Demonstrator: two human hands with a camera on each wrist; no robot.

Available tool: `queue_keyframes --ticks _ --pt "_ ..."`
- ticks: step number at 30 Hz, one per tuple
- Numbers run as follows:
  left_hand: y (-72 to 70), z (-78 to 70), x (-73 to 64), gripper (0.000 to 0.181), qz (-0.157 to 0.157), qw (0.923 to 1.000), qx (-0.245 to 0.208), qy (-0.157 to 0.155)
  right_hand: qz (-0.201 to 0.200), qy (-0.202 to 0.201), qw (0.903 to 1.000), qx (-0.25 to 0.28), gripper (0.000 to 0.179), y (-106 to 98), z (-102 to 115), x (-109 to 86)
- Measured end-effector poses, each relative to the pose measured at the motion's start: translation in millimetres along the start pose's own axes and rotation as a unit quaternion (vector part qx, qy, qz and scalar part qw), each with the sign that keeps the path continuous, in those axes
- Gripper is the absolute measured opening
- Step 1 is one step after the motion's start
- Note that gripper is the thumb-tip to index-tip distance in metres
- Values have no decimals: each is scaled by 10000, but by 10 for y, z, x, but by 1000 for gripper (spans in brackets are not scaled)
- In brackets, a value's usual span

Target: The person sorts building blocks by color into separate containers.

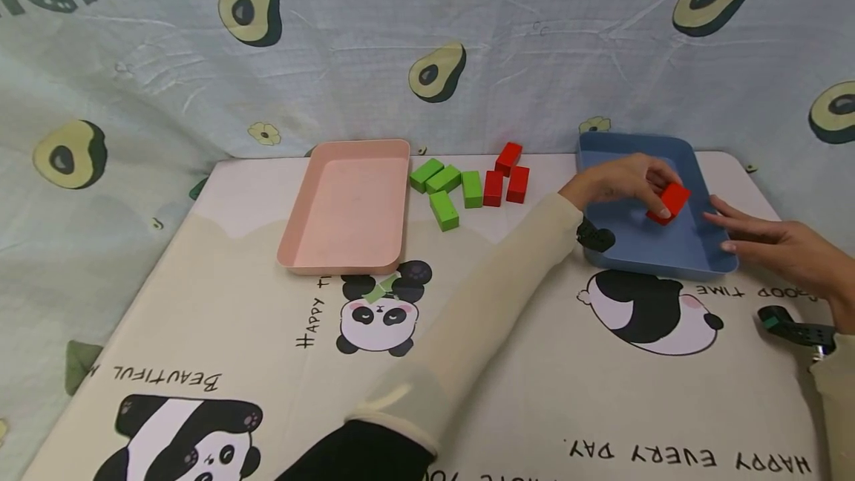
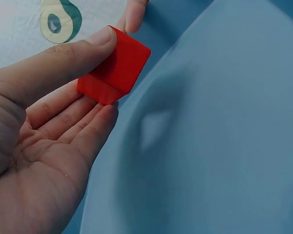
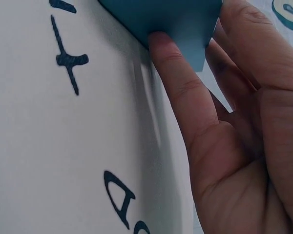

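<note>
Over the blue tray point(image 1: 688, 254), my left hand point(image 1: 624, 180) pinches a red block point(image 1: 670, 204) between thumb and fingers. The left wrist view shows the thumb point(image 2: 75, 56) pressed on one face of the block, the fingers behind it. No other block shows inside this tray. My right hand point(image 1: 781, 247) is at the tray's right side, its fingers extended toward the wall. Seen from the right wrist, a fingertip point(image 3: 163, 44) touches the outside of the blue wall.
A pink tray point(image 1: 347, 214) stands left of the middle, with nothing visible in it. Between the trays lie several green blocks point(image 1: 444, 210) and three red blocks point(image 1: 493, 188). The table cover point(image 1: 521, 392) has panda prints; an avocado-print curtain point(image 1: 347, 58) hangs behind.
</note>
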State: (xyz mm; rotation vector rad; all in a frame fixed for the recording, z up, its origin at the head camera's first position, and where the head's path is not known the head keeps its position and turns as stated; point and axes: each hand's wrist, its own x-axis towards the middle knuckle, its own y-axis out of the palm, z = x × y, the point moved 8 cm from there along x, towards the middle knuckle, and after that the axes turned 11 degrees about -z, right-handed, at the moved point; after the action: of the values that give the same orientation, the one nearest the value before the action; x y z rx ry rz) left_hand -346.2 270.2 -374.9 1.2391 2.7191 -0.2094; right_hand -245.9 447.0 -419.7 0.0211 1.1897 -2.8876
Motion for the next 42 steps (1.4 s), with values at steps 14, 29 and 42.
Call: queue_keyframes --ticks 14,29,42 --pt "-22 53 54 59 -182 9997 117 -111 105 128 9998 111 60 15 26 25" --pt "-7 56 81 62 -180 9995 242 -84 12 -80 9998 172 57 -12 56 -2" --pt "-115 -75 -118 66 -159 9939 1001 427 35 -100 9999 69 58 -16 29 -5"
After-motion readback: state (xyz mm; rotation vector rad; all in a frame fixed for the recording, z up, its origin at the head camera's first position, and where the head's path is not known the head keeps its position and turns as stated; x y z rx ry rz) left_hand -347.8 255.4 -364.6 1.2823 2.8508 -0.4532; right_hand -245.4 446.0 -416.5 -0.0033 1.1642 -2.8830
